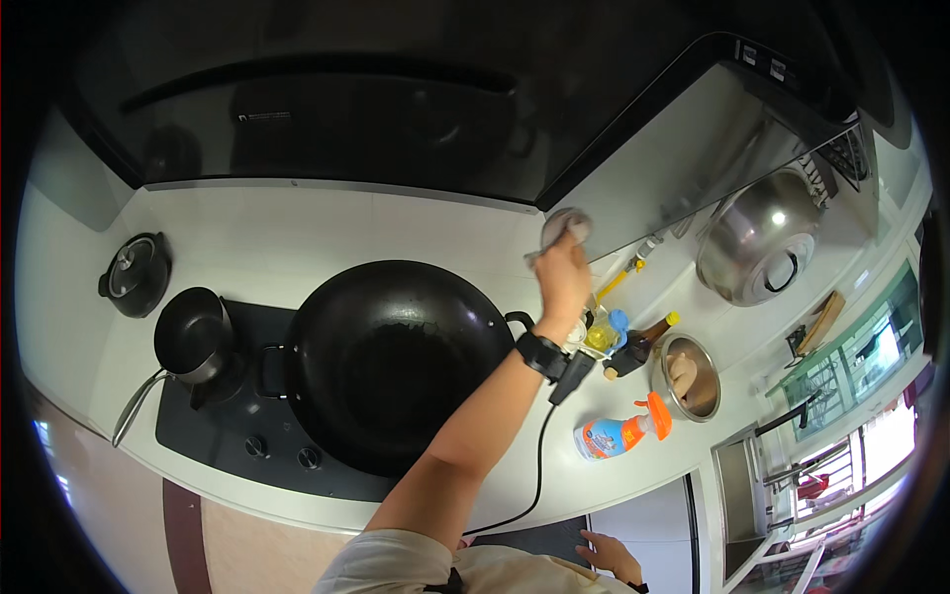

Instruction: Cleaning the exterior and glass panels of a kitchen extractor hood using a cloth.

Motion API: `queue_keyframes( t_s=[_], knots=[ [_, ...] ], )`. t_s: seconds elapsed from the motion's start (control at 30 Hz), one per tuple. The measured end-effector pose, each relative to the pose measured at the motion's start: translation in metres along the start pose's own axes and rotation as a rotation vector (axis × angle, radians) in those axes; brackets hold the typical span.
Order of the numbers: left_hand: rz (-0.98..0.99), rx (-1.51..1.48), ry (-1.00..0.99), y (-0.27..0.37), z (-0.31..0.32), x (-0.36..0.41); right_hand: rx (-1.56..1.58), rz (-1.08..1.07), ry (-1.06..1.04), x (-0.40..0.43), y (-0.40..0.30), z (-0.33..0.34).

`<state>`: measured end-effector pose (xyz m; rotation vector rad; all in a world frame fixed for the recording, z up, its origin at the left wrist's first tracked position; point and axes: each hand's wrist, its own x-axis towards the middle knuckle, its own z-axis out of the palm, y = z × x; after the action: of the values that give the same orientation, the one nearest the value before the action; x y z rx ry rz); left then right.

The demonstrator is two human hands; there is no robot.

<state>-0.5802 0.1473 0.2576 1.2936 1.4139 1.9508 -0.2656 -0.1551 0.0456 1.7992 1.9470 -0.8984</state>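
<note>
My left hand (562, 286) is raised past the wok's right side, closed on a greyish cloth (568, 225). The cloth lies against the wall at the corner of the dark range hood, and both look slightly blurred. Below that arm a large black wok (401, 371) stands on the black hob (260, 416), apparently empty inside. Near the counter's front edge, low in the picture, hangs my right hand (610, 553), fingers apart with nothing in them. A spray bottle (612, 438) with an orange trigger head lies on the counter right of the left forearm.
A dark saucepan (194, 334) sits on the hob's left, with a lidded black pot (137, 275) behind. Right of the wok stand an oil container (603, 334), a dark bottle (638, 350) and a steel bowl (712, 379) holding pale food. A large steel lidded pot (764, 230) and a sink (744, 490) lie farther right.
</note>
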Motion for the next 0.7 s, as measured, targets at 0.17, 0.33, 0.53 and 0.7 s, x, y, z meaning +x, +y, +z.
queue_keyframes(
  t_s=[0.17,0.33,0.53,0.7],
  knots=[
    [0.120,0.061,0.120,-0.021,0.008,0.010,0.007,-0.117,0.105,0.002,0.014,0.019],
    [0.522,-0.278,0.187,0.066,0.012,0.014,0.033,0.058,-0.034,-0.021,-0.032,-0.007],
    [0.375,-0.149,0.164,0.005,0.017,0.038,0.192,-0.033,0.139,-0.048,-0.061,-0.014],
    [0.204,0.202,0.000,-0.038,-0.005,0.042,0.196,-0.045,0.157,-0.035,-0.039,0.000]
  ],
)
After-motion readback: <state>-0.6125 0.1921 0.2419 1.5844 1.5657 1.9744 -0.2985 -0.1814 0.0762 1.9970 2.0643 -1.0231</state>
